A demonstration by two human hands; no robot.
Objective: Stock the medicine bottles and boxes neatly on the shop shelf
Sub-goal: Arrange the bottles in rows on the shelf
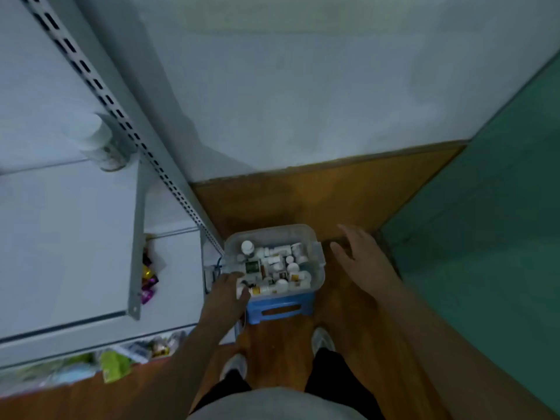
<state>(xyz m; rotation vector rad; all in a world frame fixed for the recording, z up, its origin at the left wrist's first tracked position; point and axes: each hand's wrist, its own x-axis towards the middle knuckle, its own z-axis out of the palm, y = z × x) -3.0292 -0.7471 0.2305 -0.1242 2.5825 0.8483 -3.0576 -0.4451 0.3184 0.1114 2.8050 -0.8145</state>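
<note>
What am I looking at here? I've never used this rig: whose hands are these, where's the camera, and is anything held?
There is one picture, from a camera on a person's head, looking down. No robot: these are bare hands. A clear bin of medicine bottles sits on a blue stool on the floor. The left hand reaches into the bin's near corner; whether it grips anything is unclear. The right hand hovers open beside the bin, holding nothing. The white shelf stands to the left.

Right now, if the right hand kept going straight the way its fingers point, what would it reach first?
Probably nothing nearby: the right hand is open, beside the clear tub, fingers aimed past it toward the brown floor and wall base. Depth is unclear.
</note>
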